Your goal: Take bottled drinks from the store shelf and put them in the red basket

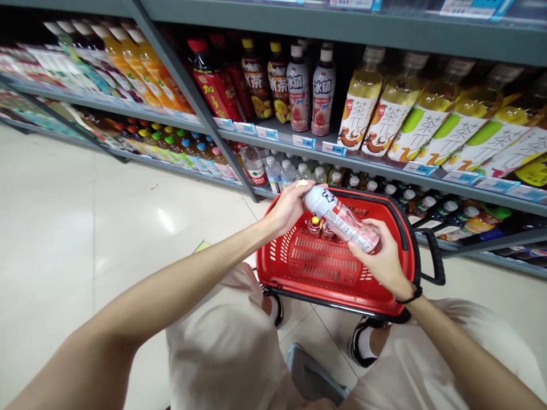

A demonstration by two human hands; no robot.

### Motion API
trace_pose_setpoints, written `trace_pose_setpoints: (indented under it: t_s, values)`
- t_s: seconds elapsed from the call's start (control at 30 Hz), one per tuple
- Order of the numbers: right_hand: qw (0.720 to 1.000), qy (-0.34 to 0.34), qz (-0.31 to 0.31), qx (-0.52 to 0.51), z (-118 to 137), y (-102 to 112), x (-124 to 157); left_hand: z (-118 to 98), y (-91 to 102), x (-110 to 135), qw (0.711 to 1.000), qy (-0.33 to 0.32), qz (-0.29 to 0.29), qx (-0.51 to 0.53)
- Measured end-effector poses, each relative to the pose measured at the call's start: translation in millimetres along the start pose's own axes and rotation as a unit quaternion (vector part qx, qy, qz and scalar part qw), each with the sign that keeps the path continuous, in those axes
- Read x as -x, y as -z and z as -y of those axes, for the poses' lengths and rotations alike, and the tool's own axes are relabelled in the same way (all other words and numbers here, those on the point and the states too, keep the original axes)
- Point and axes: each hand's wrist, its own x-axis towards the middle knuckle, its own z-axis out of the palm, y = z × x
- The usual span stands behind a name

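A pink and pale-blue drink bottle [342, 219] lies tilted between my two hands, above the red shopping basket [273, 267]. My left hand [290, 208] is closed round its capped end, at the upper left. Round the base, at the lower right, my right hand [384, 256] is closed, with a black band on the wrist. Inside the basket, partly behind the held bottle, stand small bottles, one with a yellow cap [315, 221]. Two bottles of similar look [323, 94] stand on the shelf ahead.
A grey shelf rack [273, 136] runs across in front, with a red-labelled bottle [216, 85] and several large tea bottles [361, 102] on it. Smaller bottles fill the bottom shelf. The basket's black handle [433, 262] sticks out right. A grey object [316, 376] is between my feet.
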Motion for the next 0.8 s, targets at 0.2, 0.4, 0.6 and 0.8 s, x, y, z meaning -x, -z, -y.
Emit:
trace_pose_setpoints:
  t_s: [0.2, 0.4, 0.6, 0.8]
  values:
    - [0.989, -0.105, -0.001, -0.105, -2.7, -2.8, -0.2, -5.8, -7.3, 7.3, 1.0, 0.009, -0.008, 0.001]
    - [0.979, -0.148, 0.006, -0.137, 0.8, -5.1, 1.5, 0.8, -5.3, 5.5, 0.999, 0.014, -0.034, 0.0]
    - [0.981, -0.138, 0.002, -0.139, -1.3, -5.8, 5.3, 2.3, -3.5, 4.4, 0.999, 0.017, -0.032, -0.016]
    - [0.983, -0.133, 0.001, -0.126, -4.5, -7.3, 5.8, 2.5, -2.9, 3.1, 0.999, 0.025, -0.027, -0.02]
